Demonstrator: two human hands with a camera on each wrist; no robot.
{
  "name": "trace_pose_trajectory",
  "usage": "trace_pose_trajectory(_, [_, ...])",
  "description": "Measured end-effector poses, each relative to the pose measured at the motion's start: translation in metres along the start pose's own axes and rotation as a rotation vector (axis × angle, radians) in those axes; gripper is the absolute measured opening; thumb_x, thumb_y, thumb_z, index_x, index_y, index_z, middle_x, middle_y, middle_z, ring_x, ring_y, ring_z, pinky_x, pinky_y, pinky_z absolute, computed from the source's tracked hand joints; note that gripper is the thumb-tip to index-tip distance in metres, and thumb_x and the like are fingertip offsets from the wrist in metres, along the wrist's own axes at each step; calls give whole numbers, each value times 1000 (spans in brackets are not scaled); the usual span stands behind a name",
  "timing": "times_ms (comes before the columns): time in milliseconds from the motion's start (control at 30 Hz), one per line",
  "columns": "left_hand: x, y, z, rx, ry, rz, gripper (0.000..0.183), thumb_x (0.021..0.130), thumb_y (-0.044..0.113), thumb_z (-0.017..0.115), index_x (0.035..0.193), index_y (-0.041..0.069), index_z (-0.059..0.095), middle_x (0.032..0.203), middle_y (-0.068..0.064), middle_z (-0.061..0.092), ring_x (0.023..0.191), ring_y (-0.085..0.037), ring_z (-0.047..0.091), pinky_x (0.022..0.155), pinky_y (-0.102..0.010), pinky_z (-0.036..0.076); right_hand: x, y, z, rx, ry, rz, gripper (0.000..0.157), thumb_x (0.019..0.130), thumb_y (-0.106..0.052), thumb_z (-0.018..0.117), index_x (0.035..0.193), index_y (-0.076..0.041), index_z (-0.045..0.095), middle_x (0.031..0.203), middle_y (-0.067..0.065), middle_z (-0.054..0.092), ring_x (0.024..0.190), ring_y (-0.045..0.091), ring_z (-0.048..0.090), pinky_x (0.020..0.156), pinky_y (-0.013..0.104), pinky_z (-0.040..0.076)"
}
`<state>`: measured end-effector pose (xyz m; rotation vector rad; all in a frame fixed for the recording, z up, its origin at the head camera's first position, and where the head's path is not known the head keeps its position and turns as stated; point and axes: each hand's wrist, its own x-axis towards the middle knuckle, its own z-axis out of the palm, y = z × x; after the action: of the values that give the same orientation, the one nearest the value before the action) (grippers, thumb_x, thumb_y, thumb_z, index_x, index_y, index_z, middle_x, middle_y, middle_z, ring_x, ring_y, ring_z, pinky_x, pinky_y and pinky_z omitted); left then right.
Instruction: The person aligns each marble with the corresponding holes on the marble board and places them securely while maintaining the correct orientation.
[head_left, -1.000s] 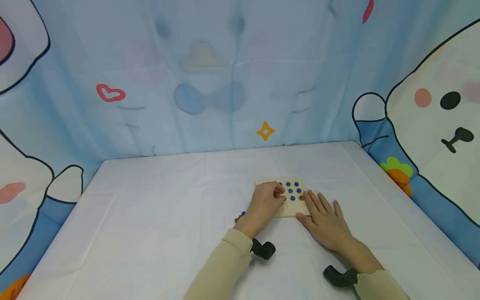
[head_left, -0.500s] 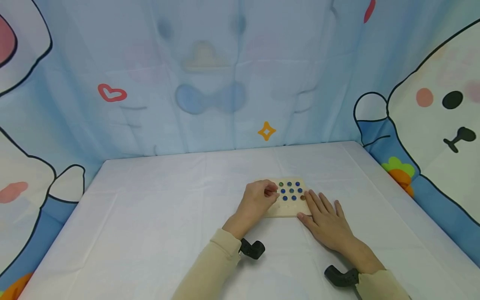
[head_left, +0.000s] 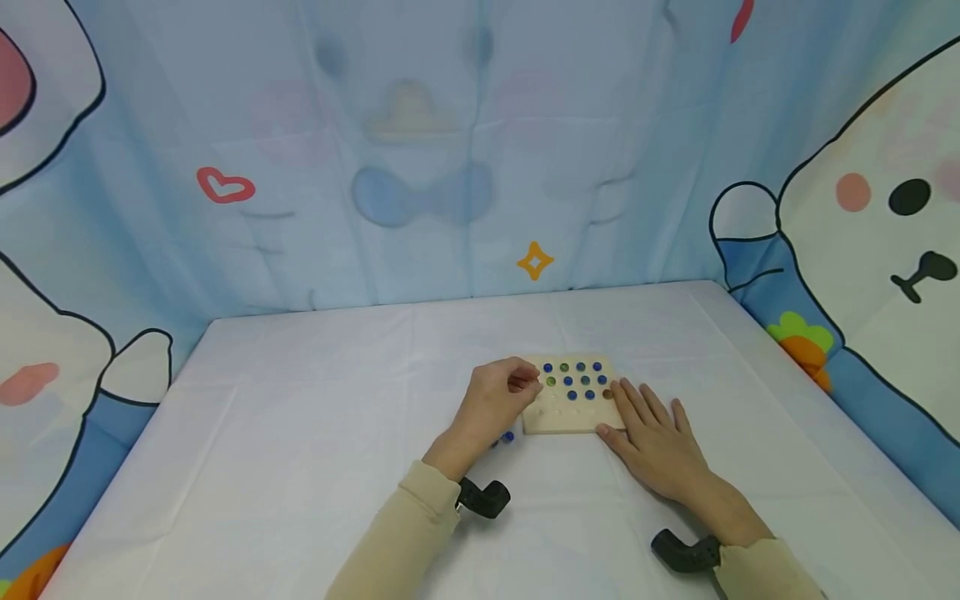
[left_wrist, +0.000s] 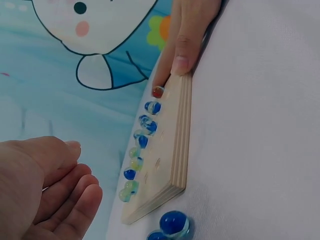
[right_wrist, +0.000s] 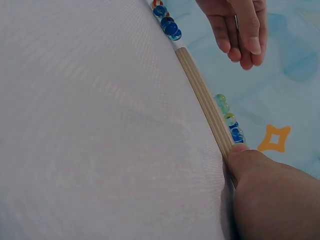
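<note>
A pale wooden board [head_left: 573,422] with round hollows lies on the table, several glass marbles [head_left: 567,381] seated in rows on its far part. Blue, green and brownish ones show among them. My left hand [head_left: 489,404] hovers by the board's left edge, and in the left wrist view its fingers [left_wrist: 75,200] are loosely bent with nothing seen between them. My right hand [head_left: 660,446] rests at the board's right edge with straight fingers, its thumb touching the near corner. Loose blue marbles [left_wrist: 174,223] lie beside the board's left end, partly behind my left hand in the head view.
A white cloth [head_left: 315,467] covers the table. In the right wrist view, loose blue and reddish marbles [right_wrist: 169,26] lie in a short line past the board's end. A blue cartoon curtain [head_left: 420,167] hangs behind the table. Each wrist carries a black camera mount [head_left: 483,498].
My left hand has moved left off the board, uncovering more marbles and hollows at its left side. The loose blue marbles show again beside it. My right hand has stayed put.
</note>
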<state>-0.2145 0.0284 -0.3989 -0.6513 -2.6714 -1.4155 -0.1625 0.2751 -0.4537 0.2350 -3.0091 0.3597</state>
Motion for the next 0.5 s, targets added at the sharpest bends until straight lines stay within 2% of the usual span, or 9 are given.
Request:
trace_pose_trajectory(200, [-3, -3, -9, -24, 10, -1, 20, 95, 18, 68, 111, 6, 70, 102, -1, 72, 90, -9, 66, 79, -17, 54, 0, 1, -1, 14, 0, -2, 81, 101, -57, 39, 157, -2, 19, 163, 23, 19, 148, 48, 14, 115, 72, 2])
trace_pose_trajectory(500, [-13, -12, -19, -42, 18, -47, 20, 95, 19, 67, 111, 9, 70, 102, 1, 71, 92, -9, 66, 81, -20, 55, -1, 0, -1, 17, 1, 1, 81, 101, -57, 40, 157, -2, 20, 163, 23, 18, 149, 48, 13, 115, 72, 1])
